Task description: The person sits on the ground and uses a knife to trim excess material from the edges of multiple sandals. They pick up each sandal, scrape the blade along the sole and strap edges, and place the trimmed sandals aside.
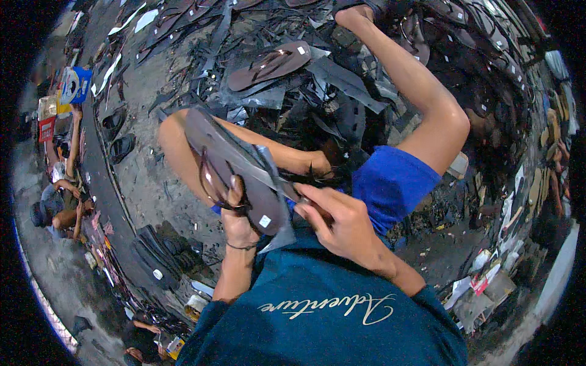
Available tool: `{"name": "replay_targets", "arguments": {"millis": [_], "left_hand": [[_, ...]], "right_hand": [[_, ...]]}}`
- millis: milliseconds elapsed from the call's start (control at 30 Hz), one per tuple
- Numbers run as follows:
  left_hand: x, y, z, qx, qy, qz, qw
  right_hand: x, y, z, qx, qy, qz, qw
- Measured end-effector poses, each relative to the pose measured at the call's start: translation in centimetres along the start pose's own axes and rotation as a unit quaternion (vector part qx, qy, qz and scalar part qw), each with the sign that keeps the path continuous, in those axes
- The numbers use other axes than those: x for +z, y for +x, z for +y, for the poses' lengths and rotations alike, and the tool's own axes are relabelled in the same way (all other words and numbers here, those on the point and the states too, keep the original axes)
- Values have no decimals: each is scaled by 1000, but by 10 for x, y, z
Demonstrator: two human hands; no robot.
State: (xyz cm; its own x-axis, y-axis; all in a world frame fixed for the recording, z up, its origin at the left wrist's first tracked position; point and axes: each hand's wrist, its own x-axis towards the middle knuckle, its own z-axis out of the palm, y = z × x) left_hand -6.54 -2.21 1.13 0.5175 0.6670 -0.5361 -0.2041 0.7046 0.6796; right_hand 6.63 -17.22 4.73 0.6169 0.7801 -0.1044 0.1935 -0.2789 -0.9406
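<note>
**Flip-flop held over a floor of rubber offcuts**

We sit above a wide litter of dark rubber scraps (342, 79) that covers the ground ahead, with our bare knees and blue shorts (390, 189) below the view. A brown flip-flop (268, 64) lies sole-down on that heap, well apart from our hands. To the left, a stack of dark soles (155, 256) rests on the bare floor, and two black sandals (116, 134) lie farther up. We see no box or bin we can read as holding anything.

Our left hand (238, 222) grasps a dark flip-flop sole (244, 177) from below, thumb hooked through its strap, the sole tilted up and away from us. Our right hand (339, 222) is clenched around a tool whose handle is hidden in the fist; its tip meets the sole's near edge by a grey trimmed strip (271, 168). What tool it is, we cannot tell.

A person's arm (73, 143) reaches at far left, small and blurred.
</note>
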Motion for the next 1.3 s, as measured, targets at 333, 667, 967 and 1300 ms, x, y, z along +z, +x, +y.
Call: {"name": "replay_targets", "arguments": {"millis": [333, 667, 967, 1300], "left_hand": [[-24, -3, 5, -56, 65, 16, 996], [-37, -13, 2, -63, 144, 20, 987], [-61, -26, 8, -105, 305, -77, 943], [15, 35, 98, 110, 272, -37, 955]], "right_hand": [[-5, 3, 11, 0, -48, -27, 998], [53, 72, 34, -83, 1, 17, 996], [33, 122, 19, 104, 153, -156, 970], [-17, 38, -8, -123, 11, 56, 991]]}}
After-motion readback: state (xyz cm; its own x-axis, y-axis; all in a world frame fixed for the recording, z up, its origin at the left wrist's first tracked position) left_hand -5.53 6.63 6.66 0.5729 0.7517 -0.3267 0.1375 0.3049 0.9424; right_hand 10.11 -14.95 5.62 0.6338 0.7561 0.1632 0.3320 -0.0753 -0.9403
